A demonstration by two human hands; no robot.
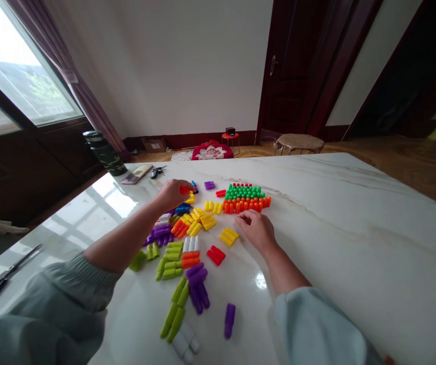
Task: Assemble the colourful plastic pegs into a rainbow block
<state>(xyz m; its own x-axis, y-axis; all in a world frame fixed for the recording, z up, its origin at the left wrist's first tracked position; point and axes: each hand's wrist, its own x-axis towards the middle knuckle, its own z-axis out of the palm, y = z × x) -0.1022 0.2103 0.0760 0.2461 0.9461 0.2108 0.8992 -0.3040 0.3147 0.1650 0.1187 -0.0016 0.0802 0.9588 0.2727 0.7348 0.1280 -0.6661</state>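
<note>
My left hand point(173, 195) reaches over the far left of the pile, its fingers closed on a red plastic building block point(184, 190) that shows only partly. Beneath and beside it lie yellow blocks point(197, 215), blue blocks point(183, 208) and purple blocks point(160, 233). My right hand point(256, 229) rests just in front of an assembled row of orange blocks point(246, 205), its fingers curled together; whatever they hold, if anything, is hidden. Behind the orange row stand joined green blocks point(244, 191) and dark red ones point(242, 184). A loose yellow block point(229, 236) lies left of my right hand.
Nearer me lie a red block point(216, 255), lime green blocks point(173, 317) and a single purple block point(229, 321). Scissors point(3, 279) lie at the table's left edge. A camouflage flask point(106, 153), a phone point(137, 174) and keys point(157, 172) occupy the far left corner.
</note>
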